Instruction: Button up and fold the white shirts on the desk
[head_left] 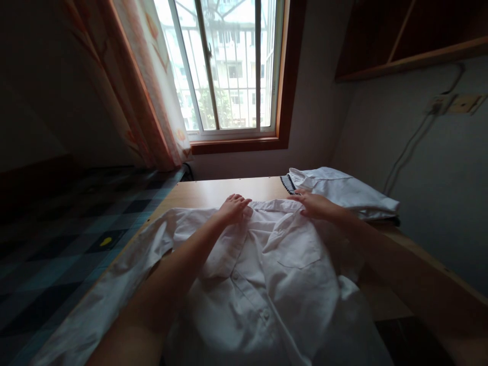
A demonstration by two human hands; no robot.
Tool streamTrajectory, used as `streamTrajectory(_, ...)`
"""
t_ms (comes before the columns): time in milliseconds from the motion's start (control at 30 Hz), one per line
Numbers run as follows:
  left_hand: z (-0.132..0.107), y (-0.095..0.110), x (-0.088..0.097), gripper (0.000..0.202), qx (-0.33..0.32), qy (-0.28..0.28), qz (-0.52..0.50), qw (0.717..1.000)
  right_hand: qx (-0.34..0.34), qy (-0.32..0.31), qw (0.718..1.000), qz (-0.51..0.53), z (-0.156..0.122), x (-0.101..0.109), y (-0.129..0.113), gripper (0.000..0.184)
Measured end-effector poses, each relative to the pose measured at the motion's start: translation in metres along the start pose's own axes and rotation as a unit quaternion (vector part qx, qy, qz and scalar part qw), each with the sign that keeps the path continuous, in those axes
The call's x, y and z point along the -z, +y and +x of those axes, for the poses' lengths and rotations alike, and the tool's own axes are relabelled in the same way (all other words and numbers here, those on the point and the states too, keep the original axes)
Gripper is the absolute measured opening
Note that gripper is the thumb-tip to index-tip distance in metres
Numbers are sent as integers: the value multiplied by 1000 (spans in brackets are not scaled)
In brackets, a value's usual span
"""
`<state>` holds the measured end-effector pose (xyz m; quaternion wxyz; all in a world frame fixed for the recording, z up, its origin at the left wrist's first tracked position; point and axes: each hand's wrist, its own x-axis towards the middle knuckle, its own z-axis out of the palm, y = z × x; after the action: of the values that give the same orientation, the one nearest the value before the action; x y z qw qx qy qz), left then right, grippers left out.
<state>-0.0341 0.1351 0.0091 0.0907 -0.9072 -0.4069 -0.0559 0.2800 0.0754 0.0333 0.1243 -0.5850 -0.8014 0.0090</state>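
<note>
A white button-up shirt (267,274) lies spread face up on a wooden table (213,192), its collar at the far end and a chest pocket on the right. My left hand (233,207) rests on the collar's left side with the fingers curled down onto the cloth. My right hand (314,205) lies on the collar's right side, fingers stretched flat and pressing the fabric. One sleeve (114,290) trails off toward the near left.
A folded white garment with dark striped trim (339,190) sits at the table's far right by the wall. A checkered blue bed cover (57,244) lies to the left. A window (229,66) with a curtain (152,86) is ahead. A shelf (412,46) hangs upper right.
</note>
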Motion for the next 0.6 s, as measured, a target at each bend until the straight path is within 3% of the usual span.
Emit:
streamTrajectory(100,8,-8,17,30,-22,-31,36,999,-12,-65,998,-7,21,-9,-8,22)
streamTrajectory(167,12,-13,29,18,-12,-30,52,998,-48,-72,996,0,34,-6,-18,16)
streamTrajectory(267,22,-22,48,24,52,-2,61,997,-90,-14,996,25,56,4,-34,20)
streamTrajectory(400,42,-32,69,39,200,62,36,977,-161,70,981,87,87,20,-48,25)
streamTrajectory(500,54,-31,63,46,313,133,9,940,-201,175,957,113,112,24,-54,26)
streamTrajectory(567,58,-25,46,46,360,166,4,918,-222,234,938,128,125,19,-60,32)
streamTrajectory(600,59,-22,35,46,370,163,4,914,-219,236,937,133,129,12,-64,36)
